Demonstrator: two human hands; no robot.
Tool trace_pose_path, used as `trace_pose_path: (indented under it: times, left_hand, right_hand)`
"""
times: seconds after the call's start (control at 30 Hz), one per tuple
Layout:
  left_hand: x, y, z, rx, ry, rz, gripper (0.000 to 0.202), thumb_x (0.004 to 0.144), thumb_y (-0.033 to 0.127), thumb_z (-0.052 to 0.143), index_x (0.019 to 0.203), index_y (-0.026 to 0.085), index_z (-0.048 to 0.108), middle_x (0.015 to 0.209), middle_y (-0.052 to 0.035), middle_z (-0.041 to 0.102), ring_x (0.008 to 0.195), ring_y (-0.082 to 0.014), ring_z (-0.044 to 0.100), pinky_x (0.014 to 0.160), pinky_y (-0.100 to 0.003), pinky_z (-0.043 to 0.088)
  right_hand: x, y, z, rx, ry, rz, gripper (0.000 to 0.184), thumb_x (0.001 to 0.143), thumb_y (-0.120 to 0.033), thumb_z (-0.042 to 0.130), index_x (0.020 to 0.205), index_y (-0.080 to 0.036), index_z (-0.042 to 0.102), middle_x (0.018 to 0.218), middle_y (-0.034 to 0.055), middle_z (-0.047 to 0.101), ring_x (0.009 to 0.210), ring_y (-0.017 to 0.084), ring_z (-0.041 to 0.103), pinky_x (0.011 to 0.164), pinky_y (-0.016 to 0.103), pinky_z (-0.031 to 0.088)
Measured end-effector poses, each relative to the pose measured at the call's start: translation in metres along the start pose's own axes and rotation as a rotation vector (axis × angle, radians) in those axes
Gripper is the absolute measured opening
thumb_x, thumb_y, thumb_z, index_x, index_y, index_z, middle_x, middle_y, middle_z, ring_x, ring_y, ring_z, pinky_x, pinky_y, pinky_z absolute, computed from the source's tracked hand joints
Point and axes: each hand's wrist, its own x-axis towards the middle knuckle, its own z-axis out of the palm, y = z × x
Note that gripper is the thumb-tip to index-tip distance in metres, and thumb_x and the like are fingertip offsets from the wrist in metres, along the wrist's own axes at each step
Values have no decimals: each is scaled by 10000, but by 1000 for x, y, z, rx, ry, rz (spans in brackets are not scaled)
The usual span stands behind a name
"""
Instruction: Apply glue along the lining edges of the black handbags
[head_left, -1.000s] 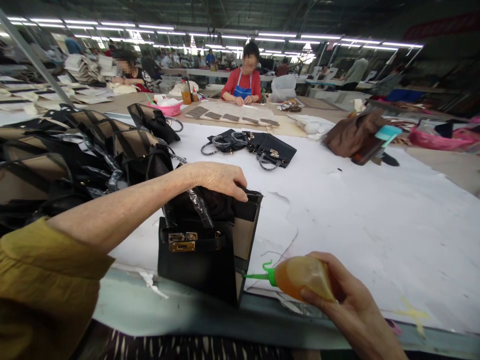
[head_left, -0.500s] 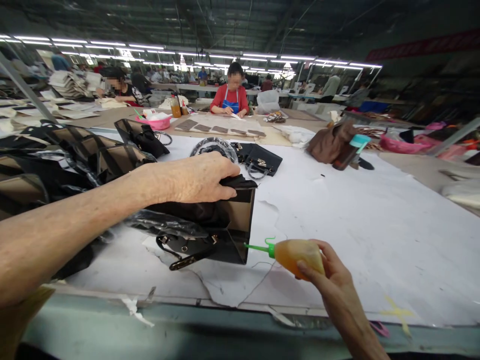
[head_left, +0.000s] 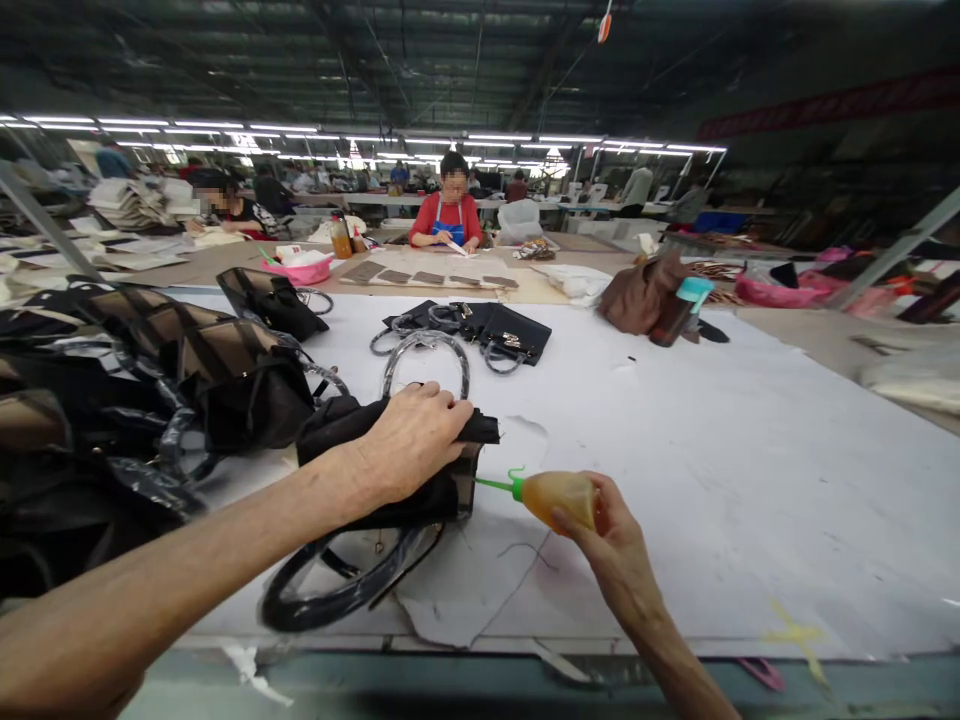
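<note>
My left hand [head_left: 411,438] presses down on a black handbag [head_left: 352,470] lying on its side on the white-covered table [head_left: 675,450], fingers closed over its upper edge. Its plastic-wrapped handle [head_left: 337,585] loops toward me. My right hand [head_left: 611,545] grips an orange squeeze bottle [head_left: 559,497]. The bottle's green nozzle [head_left: 495,485] points at the bag's open end, almost touching it.
A heap of black and tan bags [head_left: 150,370] fills the left side. More black bags [head_left: 502,335] lie mid-table, a brown bag [head_left: 637,295] farther right. Across the table a person in red [head_left: 448,215] works over flat pieces; others sit behind.
The bag went from upright to lying on its side under my left hand, its handle now toward me. The bottle moved left and up, its nozzle closing on the bag's end.
</note>
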Motion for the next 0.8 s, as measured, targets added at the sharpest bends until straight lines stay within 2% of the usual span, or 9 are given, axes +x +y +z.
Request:
trace_pose_path:
  times: [0.17, 0.43, 0.6, 0.8]
  left_hand:
    - [-3, 3, 15, -40, 12, -52, 141, 776, 268, 604, 850, 159, 555, 839, -68, 614, 863, -262, 547, 736, -373, 448]
    - [-14, 9, 25, -131, -23, -112, 124, 782, 222, 590, 885, 160, 557, 898, -66, 614, 906, -256, 522, 771, -377, 442]
    - [-19, 9, 31, -201, -43, -107, 116, 793, 124, 500, 888, 154, 559, 915, -71, 602, 929, -244, 503, 805, -370, 438]
    - [-20, 9, 30, -233, -52, -104, 164, 817, 96, 422, 885, 141, 564, 897, -84, 593, 925, -246, 505, 817, -380, 444]
  right_hand:
    - [10, 3, 9, -100, -3, -40, 441, 760, -445, 663, 1088, -228, 462, 869, 6, 578, 771, 236, 532, 704, 335, 423]
    - [21, 7, 18, -218, -26, -41, 464, 744, -465, 655, 1098, -224, 475, 829, 6, 588, 730, 245, 534, 683, 336, 414]
    - [22, 12, 16, -230, -65, -19, 479, 744, -465, 652, 1115, -221, 473, 848, 8, 603, 760, 249, 553, 712, 330, 423]
    - [19, 13, 8, -243, -101, 4, 445, 747, -441, 655, 1095, -224, 485, 815, 0, 599, 740, 252, 555, 686, 335, 429]
